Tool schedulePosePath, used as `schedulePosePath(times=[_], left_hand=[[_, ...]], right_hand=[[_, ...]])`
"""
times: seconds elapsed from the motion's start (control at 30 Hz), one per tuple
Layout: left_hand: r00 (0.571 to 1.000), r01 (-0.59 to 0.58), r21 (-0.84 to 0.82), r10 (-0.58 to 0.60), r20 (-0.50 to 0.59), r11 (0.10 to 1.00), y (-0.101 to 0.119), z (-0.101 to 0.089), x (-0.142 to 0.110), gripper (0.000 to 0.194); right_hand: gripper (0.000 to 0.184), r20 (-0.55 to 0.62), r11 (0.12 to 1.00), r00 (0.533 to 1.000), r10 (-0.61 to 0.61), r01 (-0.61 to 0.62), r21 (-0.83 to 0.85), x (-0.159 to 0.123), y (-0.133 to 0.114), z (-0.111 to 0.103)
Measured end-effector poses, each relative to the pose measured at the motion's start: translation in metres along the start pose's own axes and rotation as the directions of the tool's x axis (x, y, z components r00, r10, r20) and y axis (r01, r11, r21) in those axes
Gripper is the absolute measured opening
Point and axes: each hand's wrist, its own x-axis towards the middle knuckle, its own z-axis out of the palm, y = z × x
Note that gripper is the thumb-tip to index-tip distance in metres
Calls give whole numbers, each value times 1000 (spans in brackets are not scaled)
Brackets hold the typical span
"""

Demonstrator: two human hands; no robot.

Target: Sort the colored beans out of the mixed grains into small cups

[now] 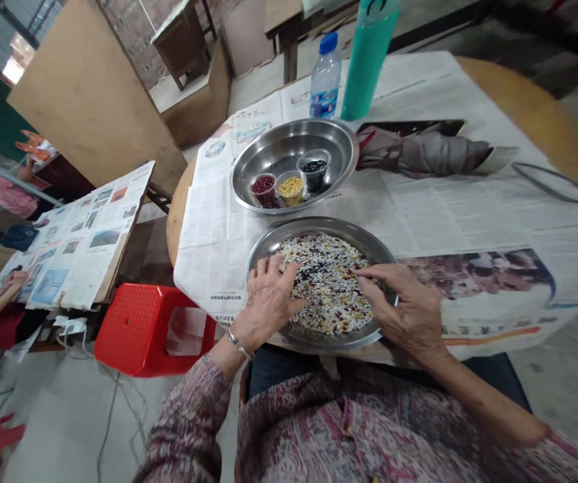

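A round steel tray (269, 247) full of mixed white, yellow, red and black beans (332, 285) lies at the table's near edge. My left hand (267, 298) rests on its left side, fingers spread flat over the beans. My right hand (402, 305) lies on the right rim, fingertips drawn together in a pinch at the beans; what it pinches is too small to see. Beyond, a second steel tray (281, 151) carries three small clear cups: red beans (263, 188), yellow beans (291, 189), black beans (314, 171).
Newspaper (470, 208) covers the round wooden table. A folded grey umbrella (424, 153), a water bottle (325, 77) and a green flask (367, 60) stand behind. A red plastic stool (141, 329) sits to the left by another paper-covered table (75, 241).
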Motion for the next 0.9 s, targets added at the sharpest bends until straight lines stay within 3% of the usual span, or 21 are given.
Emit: schedulePosePath(times=[0.07, 0.1, 0.17, 0.3, 0.47, 0.7, 0.77, 0.9], left_hand=[[998, 59, 1, -59, 21, 998, 2, 1, 9, 98], [997, 66, -20, -65, 34, 998, 2, 3, 13, 104], [998, 30, -84, -26, 50, 996, 1, 10, 23, 91], [995, -83, -221, 91, 27, 972, 4, 27, 40, 26], [982, -178, -287, 187, 1, 941, 15, 32, 38, 26], [909, -337, -179, 369, 193, 924, 24, 0, -20, 18], [910, -326, -153, 353, 215, 933, 21, -5, -29, 21], [934, -333, -11, 331, 130, 943, 15, 3, -27, 32]], right_hand=[[10, -11, 1000, 1000, -28, 28, -8, 0, 1, 0], [9, -12, 999, 999, -39, 39, -13, -1, 2, 0], [9, -8, 998, 998, -56, 56, -16, -1, 2, 0], [11, 2, 998, 998, -66, 66, -21, -1, 4, 0], [10, -9, 993, 994, -108, 108, -51, -3, 9, 1], [10, -15, 995, 996, -85, 84, -56, -1, 5, 1], [11, -18, 996, 997, -68, 67, -58, 0, 4, 1], [10, -13, 995, 997, -73, 72, -68, -1, 4, 0]])
